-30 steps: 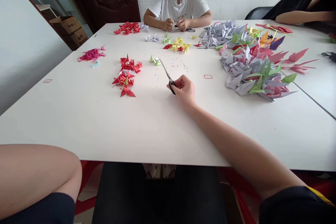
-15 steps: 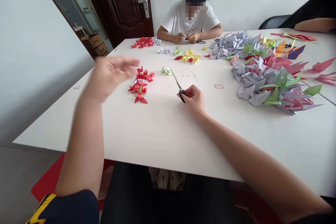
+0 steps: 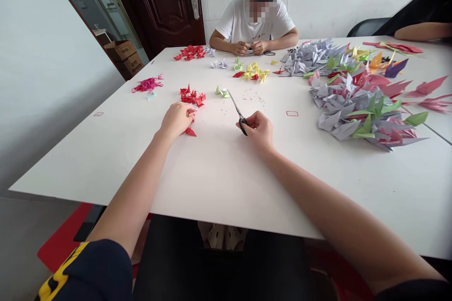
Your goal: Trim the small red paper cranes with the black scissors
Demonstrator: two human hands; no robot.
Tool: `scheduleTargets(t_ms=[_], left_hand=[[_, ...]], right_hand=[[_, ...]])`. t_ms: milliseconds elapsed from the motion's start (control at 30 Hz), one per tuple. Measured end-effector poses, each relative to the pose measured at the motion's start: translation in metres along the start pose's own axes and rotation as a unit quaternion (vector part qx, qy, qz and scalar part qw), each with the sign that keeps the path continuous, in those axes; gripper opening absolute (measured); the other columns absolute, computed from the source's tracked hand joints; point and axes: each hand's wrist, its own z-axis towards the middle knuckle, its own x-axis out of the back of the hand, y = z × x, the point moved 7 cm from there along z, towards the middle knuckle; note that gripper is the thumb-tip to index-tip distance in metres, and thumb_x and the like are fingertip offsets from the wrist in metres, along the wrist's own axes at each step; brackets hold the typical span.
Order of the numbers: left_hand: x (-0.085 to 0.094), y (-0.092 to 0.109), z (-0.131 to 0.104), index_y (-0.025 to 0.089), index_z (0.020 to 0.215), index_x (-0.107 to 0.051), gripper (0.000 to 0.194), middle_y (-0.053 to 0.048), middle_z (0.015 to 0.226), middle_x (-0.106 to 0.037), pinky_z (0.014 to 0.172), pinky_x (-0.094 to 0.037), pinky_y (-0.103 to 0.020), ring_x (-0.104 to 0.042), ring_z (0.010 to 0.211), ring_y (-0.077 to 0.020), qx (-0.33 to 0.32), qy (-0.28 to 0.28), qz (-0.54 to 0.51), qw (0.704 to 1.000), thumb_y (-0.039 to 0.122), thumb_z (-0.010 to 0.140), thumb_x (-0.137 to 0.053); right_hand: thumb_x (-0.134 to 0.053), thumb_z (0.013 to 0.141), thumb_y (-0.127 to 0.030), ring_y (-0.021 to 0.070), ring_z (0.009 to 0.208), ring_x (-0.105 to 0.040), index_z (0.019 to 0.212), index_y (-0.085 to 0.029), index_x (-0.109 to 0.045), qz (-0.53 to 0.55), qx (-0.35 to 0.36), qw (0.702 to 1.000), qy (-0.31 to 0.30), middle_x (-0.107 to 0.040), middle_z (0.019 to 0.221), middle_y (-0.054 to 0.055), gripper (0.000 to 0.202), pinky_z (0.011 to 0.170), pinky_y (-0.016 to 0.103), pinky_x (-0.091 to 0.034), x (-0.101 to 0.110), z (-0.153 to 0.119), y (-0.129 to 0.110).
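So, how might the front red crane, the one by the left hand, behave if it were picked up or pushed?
The red crane looks like folded paper, so it is probably light and easily nudged along the smooth table. Its folds likely give it some stiffness, though a firm grip might crush it. With pointed wings, it seems unlikely to roll.

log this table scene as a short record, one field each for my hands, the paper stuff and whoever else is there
left hand: the left hand is at the nearer red paper cluster; grip unclear
right hand: the right hand holds scissors, blades pointing away
near scissor tips: small green and white folded pieces
left side: pink tangle
right side: large mixed paper pile, mostly grey, with pink and green
across table: person in white shirt, forearms on table
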Motion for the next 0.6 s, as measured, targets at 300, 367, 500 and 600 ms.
scheduleTargets(t_ms=[300,367,500,600], left_hand=[[-0.011,-0.007,0.005,0.022,0.097,-0.078,0.03,-0.009,0.111,-0.07,0.093,-0.05,-0.037,-0.062,0.106,-0.0274,-0.01,0.018,0.051,0.998,0.012,0.077,-0.059],[-0.011,-0.008,0.005,0.023,0.095,-0.078,0.03,-0.008,0.11,-0.071,0.092,-0.051,-0.037,-0.063,0.104,-0.0266,-0.007,0.019,0.052,0.998,0.012,0.075,-0.059],[-0.012,-0.008,0.006,0.023,0.095,-0.079,0.034,-0.006,0.104,-0.075,0.09,-0.052,-0.035,-0.066,0.096,-0.0246,0.005,0.009,0.037,0.999,0.009,0.072,-0.058],[-0.015,-0.009,0.007,0.021,0.09,-0.079,0.035,-0.005,0.096,-0.076,0.088,-0.052,-0.034,-0.067,0.093,-0.0239,0.009,-0.004,0.015,1.0,0.005,0.069,-0.057]], right_hand=[[-0.07,0.072,-0.03,0.0213,0.08,-0.069,0.075,-0.024,-0.048,-0.004,0.006,1.0,-0.001,-0.072,0.079,0.002,0.023,0.062,0.029,-0.045,0.0,0.001,-0.001],[-0.071,0.072,-0.031,0.0212,0.08,-0.069,0.075,-0.023,-0.048,-0.007,0.008,1.0,-0.001,-0.072,0.078,0.002,0.024,0.063,0.029,-0.046,0.0,0.001,0.0],[-0.071,0.072,-0.031,0.0214,0.08,-0.069,0.075,-0.024,-0.047,-0.004,0.01,1.0,-0.001,-0.072,0.078,0.002,0.025,0.063,0.029,-0.046,0.0,0.001,0.0],[-0.07,0.072,-0.032,0.022,0.082,-0.07,0.075,-0.024,-0.047,-0.002,0.013,1.0,-0.002,-0.072,0.079,0.003,0.025,0.063,0.029,-0.046,0.0,0.002,0.001]])
